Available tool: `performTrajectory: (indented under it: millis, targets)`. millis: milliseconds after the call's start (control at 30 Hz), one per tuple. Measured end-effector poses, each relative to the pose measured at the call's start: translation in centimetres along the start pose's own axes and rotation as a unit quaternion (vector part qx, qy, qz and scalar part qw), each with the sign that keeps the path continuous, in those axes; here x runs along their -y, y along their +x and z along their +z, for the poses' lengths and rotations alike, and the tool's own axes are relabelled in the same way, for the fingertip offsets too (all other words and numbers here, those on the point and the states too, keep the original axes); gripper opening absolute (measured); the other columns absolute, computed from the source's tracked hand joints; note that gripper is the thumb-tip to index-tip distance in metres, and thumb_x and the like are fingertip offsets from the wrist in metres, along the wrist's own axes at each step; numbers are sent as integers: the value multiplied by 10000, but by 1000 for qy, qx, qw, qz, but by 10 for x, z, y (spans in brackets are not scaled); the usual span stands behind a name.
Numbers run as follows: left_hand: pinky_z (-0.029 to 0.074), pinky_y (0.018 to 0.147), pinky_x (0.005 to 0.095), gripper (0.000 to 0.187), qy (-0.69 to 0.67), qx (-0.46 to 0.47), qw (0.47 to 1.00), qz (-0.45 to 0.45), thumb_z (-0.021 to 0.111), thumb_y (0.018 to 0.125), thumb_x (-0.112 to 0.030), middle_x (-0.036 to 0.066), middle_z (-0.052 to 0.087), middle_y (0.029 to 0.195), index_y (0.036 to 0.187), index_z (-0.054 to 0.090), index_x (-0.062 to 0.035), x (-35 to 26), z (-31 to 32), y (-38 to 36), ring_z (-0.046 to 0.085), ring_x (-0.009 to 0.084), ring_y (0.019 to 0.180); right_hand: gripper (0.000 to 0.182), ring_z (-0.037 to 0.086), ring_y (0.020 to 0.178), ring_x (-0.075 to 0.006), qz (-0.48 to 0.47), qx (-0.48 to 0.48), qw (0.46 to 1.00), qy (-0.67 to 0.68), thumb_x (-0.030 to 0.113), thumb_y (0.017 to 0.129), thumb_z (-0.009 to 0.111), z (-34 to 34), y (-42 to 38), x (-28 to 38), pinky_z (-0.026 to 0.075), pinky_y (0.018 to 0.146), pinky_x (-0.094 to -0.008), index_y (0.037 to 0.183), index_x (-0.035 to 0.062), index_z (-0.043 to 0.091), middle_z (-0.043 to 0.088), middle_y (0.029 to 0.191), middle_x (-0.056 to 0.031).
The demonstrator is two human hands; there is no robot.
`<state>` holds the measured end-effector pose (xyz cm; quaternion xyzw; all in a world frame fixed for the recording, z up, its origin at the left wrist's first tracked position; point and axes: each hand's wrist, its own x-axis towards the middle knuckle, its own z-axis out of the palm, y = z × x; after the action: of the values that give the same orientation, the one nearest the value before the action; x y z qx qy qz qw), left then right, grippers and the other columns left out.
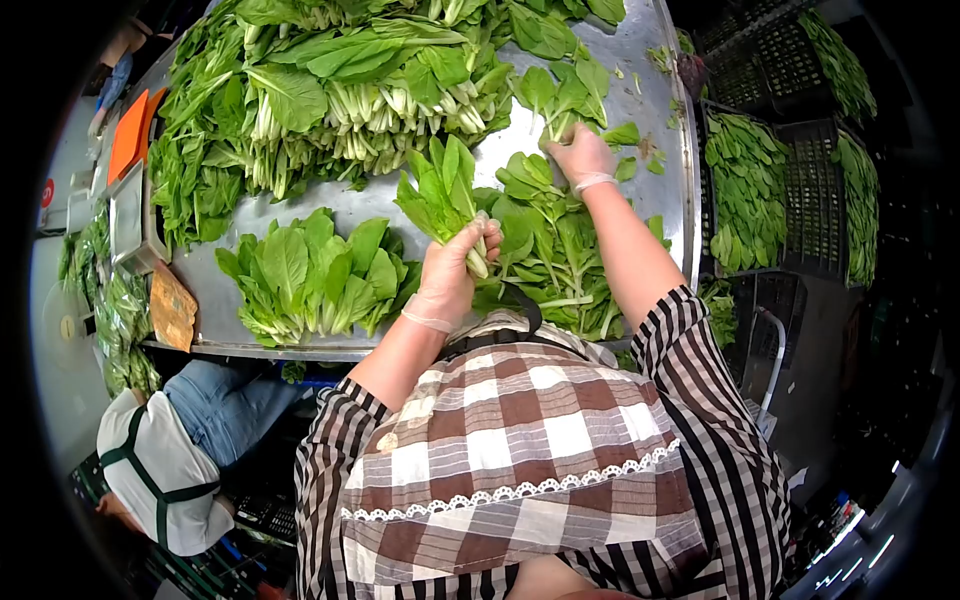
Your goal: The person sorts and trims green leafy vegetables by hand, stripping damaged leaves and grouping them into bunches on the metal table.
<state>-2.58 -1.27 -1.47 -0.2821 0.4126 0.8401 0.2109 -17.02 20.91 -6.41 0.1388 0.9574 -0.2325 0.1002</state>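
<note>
My left hand (452, 270), in a thin clear glove, is closed around the stems of a small bunch of leafy greens (440, 190), held upright in front of my apron. Farther out to the right, my gloved right hand (583, 157) is closed on the pale stems of another leafy green (563, 92), its leaves pointing away from me. Loose greens (560, 250) lie between my arms. A tidy row of greens (315, 275) rests left of my left hand. Behind it rises a large pile of greens (350, 100), pale stems facing me.
The metal table (655, 120) carries leaf scraps near its right edge. Black crates of greens (745, 190) stand beyond that edge. At left are a metal box (135, 220), an orange card (128, 135) and bagged greens (105, 300). A person in white (165, 470) is close by, lower left.
</note>
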Motion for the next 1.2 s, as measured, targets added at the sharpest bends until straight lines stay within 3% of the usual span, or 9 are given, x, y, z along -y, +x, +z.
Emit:
performTrajectory:
  millis: [167,267,300,367,400,633,800,1033,1200]
  targets:
    - [533,782,299,286,-7,-8,1000,-3,659,922,-197,52,674,992,1151,600,-36,1,3,3,648,157,878,355,667,889,-377,25,21,999,-26,380,741,687,-3,8,-19,523,788,-455,957,98,693,707,939,-172]
    - [528,782,302,281,5,-1,1000,-13,656,923,-195,52,672,991,1146,600,-33,5,4,6,645,159,880,315,695,798,-316,-20,-24,998,56,295,783,682,-14,0,-32,541,725,-410,984,52,684,716,898,-167]
    - [527,781,303,281,8,-2,1000,-13,655,923,-194,51,672,989,1148,599,-33,5,4,5,644,158,881,294,694,767,-280,17,4,985,171,252,806,669,-18,-6,-33,543,699,-381,1000,31,673,715,894,-160]
    - [525,778,306,282,12,-4,1000,-11,653,924,-190,50,671,984,1151,598,-33,5,5,1,642,158,882,254,693,704,-208,88,62,915,389,167,854,642,-33,-23,-33,547,645,-324,1033,-11,652,714,885,-146]
    - [523,778,304,281,8,-2,1000,-9,653,923,-189,49,669,983,1150,597,-33,6,5,0,640,158,883,188,665,659,-127,92,60,882,458,101,923,594,-41,-37,-28,542,607,-257,1044,-41,616,699,884,-118]
    - [513,786,295,293,-7,18,1000,7,669,911,-181,42,657,985,1148,586,-28,7,9,-6,633,155,893,201,677,639,-169,49,96,767,632,203,960,613,-21,-100,-41,569,636,-288,1004,7,613,680,837,-86]
    - [513,740,280,293,-22,17,998,53,699,884,-127,75,685,999,1131,604,-3,6,10,-11,653,160,874,258,663,703,-171,31,194,676,710,170,943,636,-12,-126,-32,551,705,-307,1108,-25,599,657,938,-80]
    - [490,682,268,266,-12,21,993,111,712,850,-87,67,681,966,1084,615,-5,2,19,-22,628,143,814,224,639,725,-140,13,264,699,665,125,918,652,-12,-147,-14,540,696,-270,1096,-7,615,671,951,-61]
    - [483,718,273,215,13,44,995,93,688,862,-76,59,675,969,1059,633,-9,9,5,-18,614,141,819,205,604,686,-111,-6,328,725,606,92,857,689,-13,-156,-4,501,558,-245,1037,7,636,651,842,-27]
